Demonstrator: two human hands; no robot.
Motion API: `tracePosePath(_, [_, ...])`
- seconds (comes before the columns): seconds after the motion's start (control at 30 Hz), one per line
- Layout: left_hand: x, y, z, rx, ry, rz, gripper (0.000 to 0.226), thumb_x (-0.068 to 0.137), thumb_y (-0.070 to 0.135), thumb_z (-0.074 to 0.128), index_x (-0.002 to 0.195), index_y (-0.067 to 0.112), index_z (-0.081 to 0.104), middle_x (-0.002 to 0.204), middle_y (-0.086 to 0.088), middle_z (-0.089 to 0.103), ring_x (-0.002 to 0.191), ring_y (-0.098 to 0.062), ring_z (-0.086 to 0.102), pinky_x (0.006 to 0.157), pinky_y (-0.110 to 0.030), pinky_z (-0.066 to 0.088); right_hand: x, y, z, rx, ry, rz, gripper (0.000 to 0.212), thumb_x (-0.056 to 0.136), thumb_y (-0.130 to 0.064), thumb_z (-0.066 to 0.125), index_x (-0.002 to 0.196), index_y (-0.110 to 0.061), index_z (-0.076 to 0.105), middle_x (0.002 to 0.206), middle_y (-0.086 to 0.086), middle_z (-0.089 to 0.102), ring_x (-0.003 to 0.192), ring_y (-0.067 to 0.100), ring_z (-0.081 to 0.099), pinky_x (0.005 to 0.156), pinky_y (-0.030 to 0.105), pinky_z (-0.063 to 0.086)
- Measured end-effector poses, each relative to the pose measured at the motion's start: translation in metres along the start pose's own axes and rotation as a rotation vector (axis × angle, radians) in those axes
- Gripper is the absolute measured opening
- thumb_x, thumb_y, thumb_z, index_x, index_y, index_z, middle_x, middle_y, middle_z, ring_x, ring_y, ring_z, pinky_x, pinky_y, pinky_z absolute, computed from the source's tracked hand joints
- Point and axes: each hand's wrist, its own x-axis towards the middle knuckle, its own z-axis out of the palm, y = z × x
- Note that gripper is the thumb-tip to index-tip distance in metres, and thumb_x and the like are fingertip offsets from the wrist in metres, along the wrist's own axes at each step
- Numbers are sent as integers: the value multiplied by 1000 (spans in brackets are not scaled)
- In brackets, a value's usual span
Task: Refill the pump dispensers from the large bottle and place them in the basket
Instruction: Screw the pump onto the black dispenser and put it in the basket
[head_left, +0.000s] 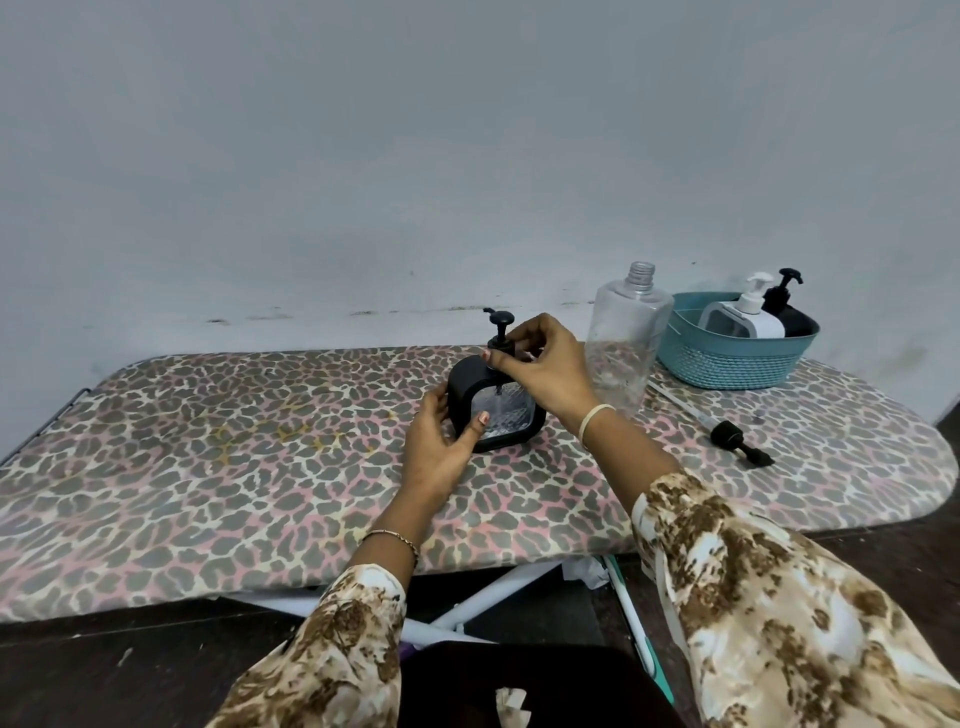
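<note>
Support: ironing board (234, 441), leopard-print cover, long axis left to right, white legs visible beneath.

Directly on it:
- Black pump dispenser (511, 421), upright, between both hands. The left hand (436, 436) grips its body and the right hand (540, 364) pinches its pump collar.
- Large clear bottle (626, 338), upright, uncapped, just right of the right hand.
- Teal basket (727, 358), farther right and behind; contact with the bottle cannot be told.
- Loose black pump head (727, 434), on its side right of the right wrist, its tube pointing toward the bottle's base.

Left of the hands: bare cover.
</note>
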Motion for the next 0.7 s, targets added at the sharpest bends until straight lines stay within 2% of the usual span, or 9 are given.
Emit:
tracePosePath(0.1, [0, 0, 0, -15, -2, -9, 66, 84, 24, 73, 139, 14, 40, 136, -6, 53, 116, -12, 49, 95, -19, 39, -6, -3, 0, 19, -32, 1, 37, 83, -37, 73, 108, -12, 61, 97, -10, 62, 82, -7, 54, 69, 5, 43])
tracePosePath(0.17, [0, 1, 0, -19, -7, -14, 65, 84, 23, 72, 140, 15, 39, 137, -5, 52, 119, -14, 49, 95, -19, 38, -10, -3, 1, 68, -97, 9, 37, 93, -34, 60, 120, -9, 60, 109, -6, 64, 90, -6, 56, 73, 1, 43])
tracePosePath(0.23, [1, 0, 1, -20, -6, -13, 64, 84, 22, 72, 139, 15, 40, 137, -5, 52, 120, -13, 49, 94, -16, 38, -14, 1, 4, 106, -97, 7, 31, 96, -31, 56, 119, -10, 62, 109, -2, 69, 94, 1, 64, 87, 17, 50])
tracePosePath(0.3, [1, 0, 1, -26, -8, -13, 64, 84, 21, 73, 138, 15, 40, 136, -5, 53, 117, -11, 49, 89, -10, 39, -16, 4, 8, 115, -28, 9, 24, 95, -30, 57, 111, -14, 67, 101, -4, 72, 94, 5, 67, 89, 28, 53])
tracePosePath(0.43, [2, -2, 1, -27, 5, -11, 64, 82, 23, 74, 137, 15, 42, 134, -6, 54, 119, -15, 51, 95, -19, 40, -18, 5, 8, 34, 166, -20, 10, 86, -31, 67, 92, -22, 65, 91, -11, 68, 90, 3, 62, 81, 27, 50])
tracePosePath(0.5, [3, -1, 1, -24, 2, -12, 64, 82, 23, 74, 137, 15, 42, 133, -6, 55, 119, -16, 52, 96, -21, 41, -18, 6, 8, -40, 177, -37, 13, 84, -37, 66, 92, -28, 60, 98, -10, 65, 101, 10, 58, 88, 32, 47])
tracePosePath(0.6, [3, -2, 2, -27, -2, -6, 64, 82, 21, 74, 137, 15, 41, 132, -6, 55, 117, -14, 52, 96, -21, 42, -18, 6, 13, -13, 48, 7, 34, 81, -55, 57, 111, -39, 57, 118, -5, 59, 115, 14, 54, 99, 39, 46])
tracePosePath(0.67, [3, -2, 1, -25, -1, -1, 63, 82, 22, 74, 136, 15, 42, 131, -4, 55, 116, -14, 52, 95, -20, 42, -19, 8, 18, -17, 39, 10, 45, 78, -63, 51, 115, -38, 60, 116, -8, 59, 115, 17, 56, 99, 45, 47])
tracePosePath(0.7, [3, -2, 1, -24, 1, 3, 63, 82, 22, 75, 136, 15, 42, 130, -4, 56, 116, -14, 53, 94, -20, 43, -20, 8, 20, -40, 62, -1, 43, 78, -63, 50, 112, -39, 61, 108, -14, 59, 112, 17, 58, 98, 46, 46])
